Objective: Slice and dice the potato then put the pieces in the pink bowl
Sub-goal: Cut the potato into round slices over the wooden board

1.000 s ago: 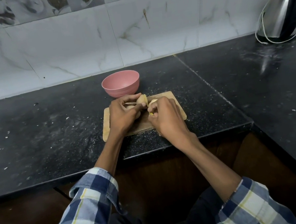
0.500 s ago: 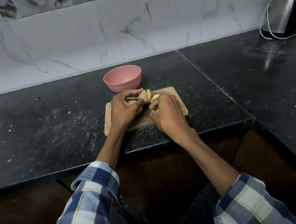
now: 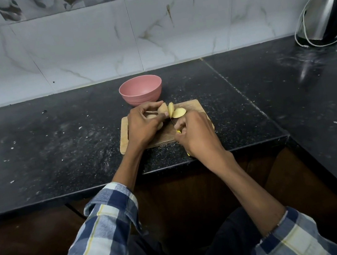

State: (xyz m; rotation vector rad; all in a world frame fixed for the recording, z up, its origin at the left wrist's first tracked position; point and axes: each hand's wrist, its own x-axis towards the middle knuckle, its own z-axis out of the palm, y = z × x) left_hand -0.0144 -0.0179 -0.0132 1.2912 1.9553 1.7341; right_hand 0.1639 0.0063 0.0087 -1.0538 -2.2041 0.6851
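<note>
Left hand (image 3: 141,127) grips potato (image 3: 163,109), right hand (image 3: 197,131) clenches knife (image 3: 178,132); blade near fingertips, slip risks cut

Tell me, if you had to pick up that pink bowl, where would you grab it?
Probably by the rim of the bowl, coming straight down from above. It stands upright with its mouth open and looks empty, and its sides curve inward toward the base, so a side grip might slip. The far rim seems safest: the left hand and potato crowd the near side.
</note>
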